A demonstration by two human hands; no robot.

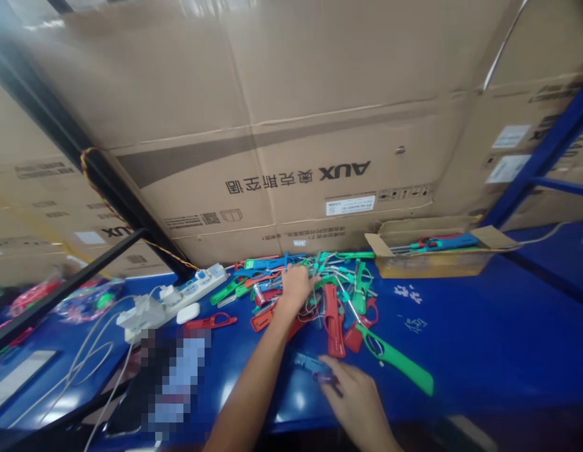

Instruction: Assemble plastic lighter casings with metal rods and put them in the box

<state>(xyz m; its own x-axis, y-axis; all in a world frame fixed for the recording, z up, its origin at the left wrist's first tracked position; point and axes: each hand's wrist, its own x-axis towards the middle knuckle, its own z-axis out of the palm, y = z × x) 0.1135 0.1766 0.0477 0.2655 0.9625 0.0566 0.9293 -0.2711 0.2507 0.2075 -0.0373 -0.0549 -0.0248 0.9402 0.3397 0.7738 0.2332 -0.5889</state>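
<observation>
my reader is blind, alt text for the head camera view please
A person's left hand reaches into a heap of red, green and blue plastic pieces on a blue table, while the right hand holds a blurred blue piece nearer the camera. Behind stands a large AUX carton; an open cardboard box is at right.

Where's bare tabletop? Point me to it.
Right of the small white pieces, nearer than the open carton; a smaller patch between the lone red handle and left forearm. Crowded: the coloured heap around the left hand.
</observation>
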